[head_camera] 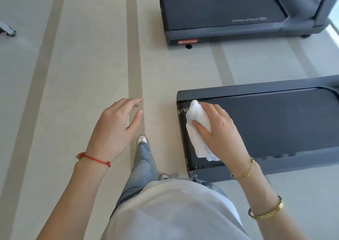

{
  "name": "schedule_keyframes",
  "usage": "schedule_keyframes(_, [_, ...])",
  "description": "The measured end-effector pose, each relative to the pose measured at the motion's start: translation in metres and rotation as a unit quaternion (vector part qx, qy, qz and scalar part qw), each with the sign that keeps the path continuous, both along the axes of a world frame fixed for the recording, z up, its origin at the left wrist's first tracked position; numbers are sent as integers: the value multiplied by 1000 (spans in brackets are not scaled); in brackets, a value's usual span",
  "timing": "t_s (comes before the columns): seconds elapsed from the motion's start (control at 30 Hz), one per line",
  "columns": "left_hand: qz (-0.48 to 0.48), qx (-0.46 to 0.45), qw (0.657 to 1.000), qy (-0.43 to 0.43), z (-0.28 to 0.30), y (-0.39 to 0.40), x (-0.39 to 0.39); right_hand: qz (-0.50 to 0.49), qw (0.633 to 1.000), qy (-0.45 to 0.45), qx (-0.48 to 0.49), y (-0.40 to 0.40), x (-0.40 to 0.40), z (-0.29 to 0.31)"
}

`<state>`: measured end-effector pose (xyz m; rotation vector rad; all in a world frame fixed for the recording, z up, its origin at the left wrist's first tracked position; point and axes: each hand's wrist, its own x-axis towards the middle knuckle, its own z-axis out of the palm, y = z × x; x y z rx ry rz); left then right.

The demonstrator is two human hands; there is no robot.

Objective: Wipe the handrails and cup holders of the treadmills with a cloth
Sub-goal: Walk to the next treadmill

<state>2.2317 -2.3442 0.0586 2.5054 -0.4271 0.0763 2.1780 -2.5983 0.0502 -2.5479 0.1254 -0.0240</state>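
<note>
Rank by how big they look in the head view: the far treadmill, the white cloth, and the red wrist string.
1. far treadmill
2. white cloth, held by the right hand
3. red wrist string
Nearness enlarges the cloth.

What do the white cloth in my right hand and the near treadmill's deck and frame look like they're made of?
The white cloth, gripped by the right hand, looks like soft woven cotton or microfibre: it folds and drapes limply. The near treadmill has a matte dark belt, probably rubber, and a smooth dark grey frame, likely painted metal or moulded plastic; the picture cannot settle which.
</note>
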Motion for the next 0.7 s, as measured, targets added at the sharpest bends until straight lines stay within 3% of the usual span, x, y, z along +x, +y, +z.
schedule_keyframes(0.43, [-228,10,974,1,8,7,249,-202,979,-7,18,57,157,-11])
schedule_keyframes(0.7, [-315,8,949,9,8,-22,361,-293,955,-8,29,62,234,-13])
